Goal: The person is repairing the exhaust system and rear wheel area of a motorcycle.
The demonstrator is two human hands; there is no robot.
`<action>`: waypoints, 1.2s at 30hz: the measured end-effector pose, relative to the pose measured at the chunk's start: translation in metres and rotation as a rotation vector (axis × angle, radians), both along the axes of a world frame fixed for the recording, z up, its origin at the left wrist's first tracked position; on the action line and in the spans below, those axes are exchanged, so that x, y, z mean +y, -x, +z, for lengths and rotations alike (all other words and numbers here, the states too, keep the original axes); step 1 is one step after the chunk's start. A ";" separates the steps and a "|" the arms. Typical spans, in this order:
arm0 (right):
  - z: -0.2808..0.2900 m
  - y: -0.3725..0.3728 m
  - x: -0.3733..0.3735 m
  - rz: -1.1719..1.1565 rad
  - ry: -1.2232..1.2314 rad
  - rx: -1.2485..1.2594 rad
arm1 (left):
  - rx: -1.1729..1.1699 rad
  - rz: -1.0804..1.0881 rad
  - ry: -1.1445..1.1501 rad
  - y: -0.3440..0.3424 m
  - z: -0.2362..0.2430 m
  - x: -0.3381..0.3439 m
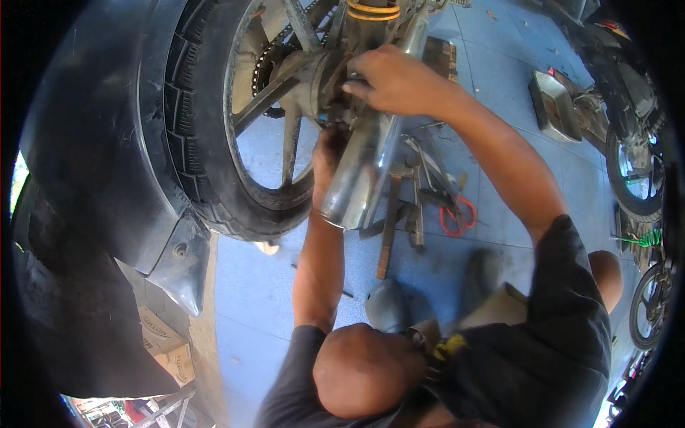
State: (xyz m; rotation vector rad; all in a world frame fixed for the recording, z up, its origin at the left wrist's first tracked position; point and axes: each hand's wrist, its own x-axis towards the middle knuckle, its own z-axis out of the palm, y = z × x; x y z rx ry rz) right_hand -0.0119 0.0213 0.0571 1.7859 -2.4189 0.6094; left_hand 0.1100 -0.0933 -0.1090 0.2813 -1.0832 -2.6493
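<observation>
- One rear wheel [235, 121] with a black tyre fills the upper left of the frame; two more wheels [637, 178] show at the right edge.
- One chrome exhaust pipe [360, 167] sits at centre top, its long axis running from upper right down to lower left, open end facing the lower left.
- One yellow spring [373, 10] sits at the top edge.
- One pair of red-handled pliers [457, 214] lies among several loose tools [414, 192] beneath the pipe; one metal tray [553, 105] rests at upper right.
- The floor [499, 64] is blue tile, sunlit, in a workshop.
- The right hand [392, 78] curls its fingers onto the wheel hub [321, 89]; what it grasps is hidden.
- The left hand [330, 153] reaches behind the pipe; I cannot tell its grip.
</observation>
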 end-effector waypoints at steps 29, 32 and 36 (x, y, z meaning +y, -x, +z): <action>-0.274 -0.089 0.138 -0.772 0.105 -0.756 | 0.211 -0.054 0.093 0.002 -0.004 -0.004; -0.292 -0.114 0.137 -0.768 0.235 -0.653 | 0.196 -0.005 -0.050 0.011 -0.016 -0.008; -0.300 -0.119 0.148 -0.734 -0.083 -0.800 | 0.164 -0.113 -0.195 0.005 0.013 0.001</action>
